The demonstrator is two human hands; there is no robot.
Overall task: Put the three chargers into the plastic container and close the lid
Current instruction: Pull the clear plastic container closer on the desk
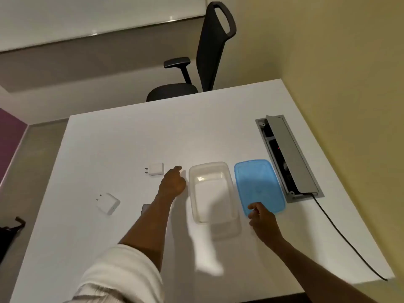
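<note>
A clear plastic container [197, 171] stands open with nothing in it at the table's middle. Its blue lid [258, 182] lies flat just to its right. Two white chargers lie to the left: one [155, 169] further back, the other [108, 203] nearer the left edge. A dark object [144, 208], possibly a charger, peeks out from under my left forearm. My left hand [172, 182] hovers beside the container's left wall, fingers loosely apart and holding nothing. My right hand [261, 217] pinches the lid's near edge, thumb on top.
A grey cable box [290, 156] with its flap raised is set into the white table [131, 132] at the right, and a black cable [341, 232] runs from it over the near edge. A black office chair [209, 51] stands behind the table.
</note>
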